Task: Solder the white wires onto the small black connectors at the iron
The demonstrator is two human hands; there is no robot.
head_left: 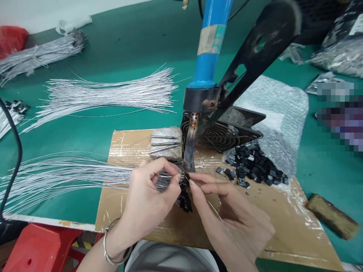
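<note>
A soldering iron (211, 56) with a blue handle points tip-down in a black metal holder (255, 56). Just under its tip, my left hand (154, 196) pinches a thin wire between thumb and forefinger. My right hand (229, 215) is closed close by, thumb and forefinger pinching a fine solder wire (214, 209) that trails back over the palm. Between the fingertips sits a small black connector (185, 178); which fingers touch it is hard to tell. Below lie several black connectors (185, 202) on wire ends, partly hidden by my left hand. Loose wires (85, 172) stretch left.
A whitish block (167, 151) carrying metal rods stands behind my left hand. Beside the iron is a black fan (218, 134). Loose black connectors (252, 162) are heaped at right on bubble wrap (286, 98). A wire bundle (113, 92) and a brown block (331, 216) lie farther out.
</note>
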